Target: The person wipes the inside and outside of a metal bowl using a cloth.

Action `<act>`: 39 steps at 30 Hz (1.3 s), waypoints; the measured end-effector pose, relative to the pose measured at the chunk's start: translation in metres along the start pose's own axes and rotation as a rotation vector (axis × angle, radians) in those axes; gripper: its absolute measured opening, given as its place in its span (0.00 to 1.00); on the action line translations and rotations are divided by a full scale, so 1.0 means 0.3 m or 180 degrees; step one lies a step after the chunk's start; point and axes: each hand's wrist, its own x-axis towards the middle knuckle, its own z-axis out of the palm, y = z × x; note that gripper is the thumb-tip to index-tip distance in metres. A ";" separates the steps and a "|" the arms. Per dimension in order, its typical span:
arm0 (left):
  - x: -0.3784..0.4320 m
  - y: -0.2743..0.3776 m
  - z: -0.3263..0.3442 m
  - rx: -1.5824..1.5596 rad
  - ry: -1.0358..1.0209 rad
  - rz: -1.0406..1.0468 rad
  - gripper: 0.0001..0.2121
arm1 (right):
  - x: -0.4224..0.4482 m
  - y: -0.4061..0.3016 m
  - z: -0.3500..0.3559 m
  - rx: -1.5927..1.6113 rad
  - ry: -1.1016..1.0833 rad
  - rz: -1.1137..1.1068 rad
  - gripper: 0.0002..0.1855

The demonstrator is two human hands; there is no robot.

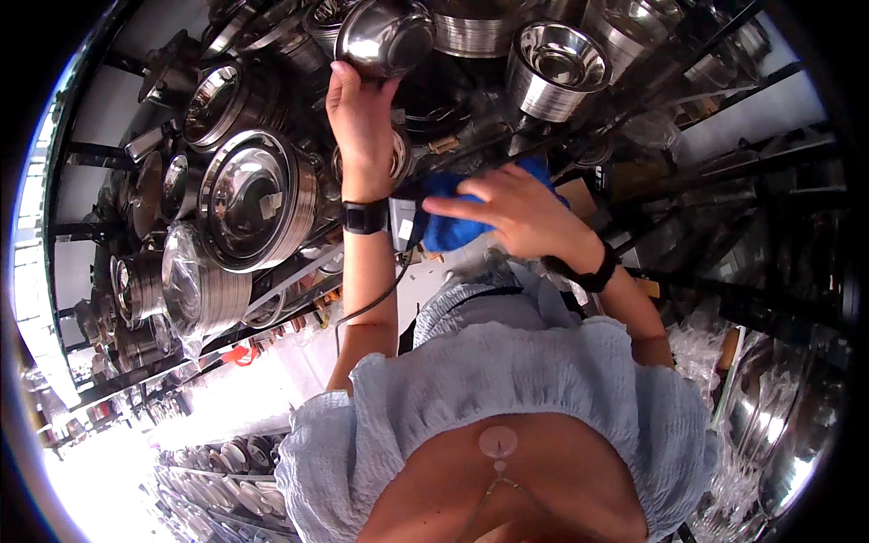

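My left hand (363,112) grips the rim of a shiny stainless steel bowl (385,41), raised at the top of the view with its rounded side showing. The thumb lies along the bowl's near edge; the other fingers are mostly hidden behind it. Lower and to the right, my right hand (519,210) holds a crumpled blue cloth (451,231), its index finger stretched out over the fabric. Cloth and bowl are apart. A small grey device (404,224) with a cable sits beside the black band on my left wrist.
Nested steel basins (244,197) fill the shelf on the left, beside a plastic-wrapped stack (204,285). Stacked steel bowls (560,68) stand at the upper right. A dark shelf edge (292,298) runs diagonally near my left arm. Large plastic-wrapped metalware (767,421) is at the lower right.
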 end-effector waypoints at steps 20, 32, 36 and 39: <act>-0.214 0.104 -0.036 0.0425 -0.1548 -0.0291 0.37 | 0.036 0.077 -0.044 0.0926 0.1046 0.0395 0.34; -0.211 0.173 -0.136 -0.0809 0.0171 -0.0017 0.28 | 0.013 0.111 -0.040 0.1028 0.1536 0.0679 0.44; -0.214 0.173 -0.156 -0.0520 0.0649 -0.0234 0.25 | 0.043 0.147 -0.027 0.1414 0.2660 0.0800 0.38; -0.214 0.108 -0.139 0.0019 0.0245 -0.0280 0.23 | 0.107 0.122 -0.045 0.1960 0.3061 0.0967 0.33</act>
